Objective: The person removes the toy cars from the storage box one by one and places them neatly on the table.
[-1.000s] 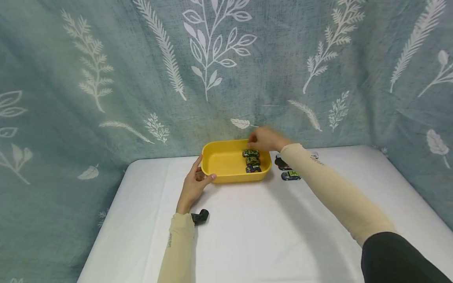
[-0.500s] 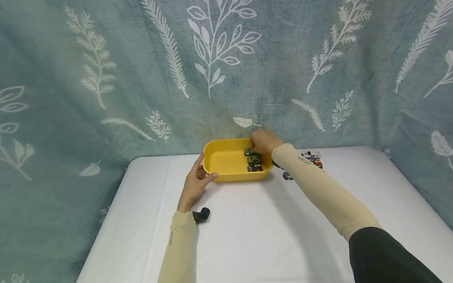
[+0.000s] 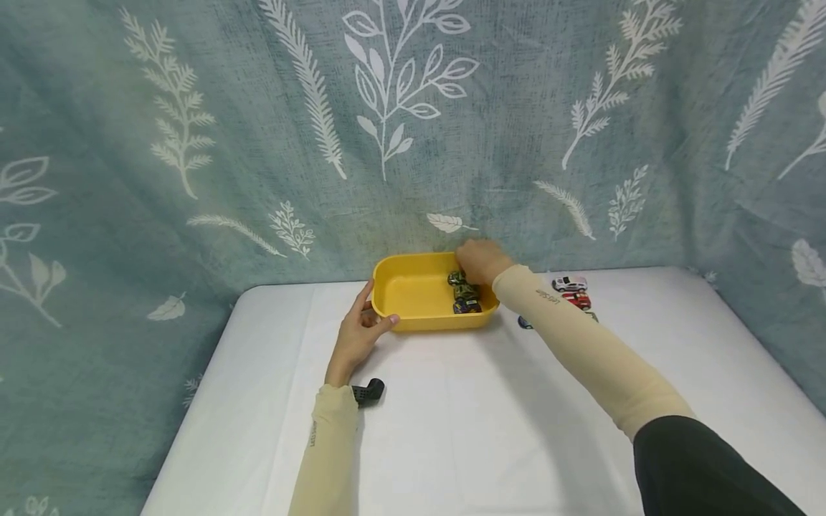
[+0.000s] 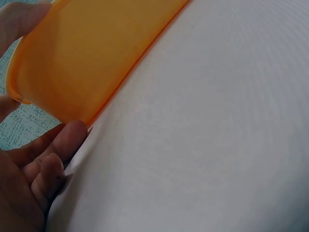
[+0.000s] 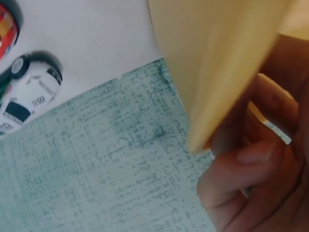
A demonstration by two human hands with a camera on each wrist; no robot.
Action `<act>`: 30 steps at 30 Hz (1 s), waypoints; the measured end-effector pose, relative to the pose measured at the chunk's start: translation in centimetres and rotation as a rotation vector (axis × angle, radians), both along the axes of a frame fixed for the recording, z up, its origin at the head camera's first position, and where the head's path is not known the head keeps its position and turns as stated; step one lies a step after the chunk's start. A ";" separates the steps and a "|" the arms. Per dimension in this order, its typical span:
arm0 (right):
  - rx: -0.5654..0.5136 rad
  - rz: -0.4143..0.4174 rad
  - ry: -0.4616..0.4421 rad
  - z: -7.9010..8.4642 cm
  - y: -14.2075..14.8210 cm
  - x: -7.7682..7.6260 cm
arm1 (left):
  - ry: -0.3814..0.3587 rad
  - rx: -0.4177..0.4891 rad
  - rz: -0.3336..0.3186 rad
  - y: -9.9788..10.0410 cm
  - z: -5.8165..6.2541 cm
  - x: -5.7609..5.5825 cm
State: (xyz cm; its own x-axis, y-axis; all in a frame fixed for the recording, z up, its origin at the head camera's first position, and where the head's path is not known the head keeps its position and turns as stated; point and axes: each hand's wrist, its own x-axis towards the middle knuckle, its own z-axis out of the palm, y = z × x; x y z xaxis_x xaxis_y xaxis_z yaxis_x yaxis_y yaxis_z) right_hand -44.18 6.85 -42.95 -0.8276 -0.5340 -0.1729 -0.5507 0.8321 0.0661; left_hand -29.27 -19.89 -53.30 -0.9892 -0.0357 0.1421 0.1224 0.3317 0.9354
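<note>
A yellow plastic tray stands at the back of the white table. My left hand grips its left end, thumb at the front rim and fingers round the side; the left wrist view shows fingertips low against the wall. My right hand reaches into the back right corner, fingers curled in the right wrist view; whatever lies between them is hidden. Below this hand, toy cars sit in a column inside the tray: a green one partly covered, another green one, and a dark purple one.
Right of the tray lie more toy cars: a white one, a red one and others partly behind the right sleeve. A patterned green curtain hangs directly behind the table. A black device protrudes from the left wrist.
My right hand has come down from above the tray's back right rim into that corner, partly covering the nearest green car. My left hand has kept its grip on the tray.
</note>
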 end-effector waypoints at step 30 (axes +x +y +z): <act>0.147 0.030 0.029 0.2 -1.6 -0.1 | 0.006 -0.005 0.008 -0.1 -0.1 0.0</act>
State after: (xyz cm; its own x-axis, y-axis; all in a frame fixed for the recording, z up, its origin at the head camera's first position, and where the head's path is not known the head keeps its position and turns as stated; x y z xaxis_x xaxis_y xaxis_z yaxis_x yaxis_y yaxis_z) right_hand -44.29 5.26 -42.73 -0.8171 -0.5297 -0.2277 -0.5717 0.7952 0.2019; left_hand -29.29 -19.95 -53.44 -0.9880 -0.0431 0.1480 0.1251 0.3371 0.9331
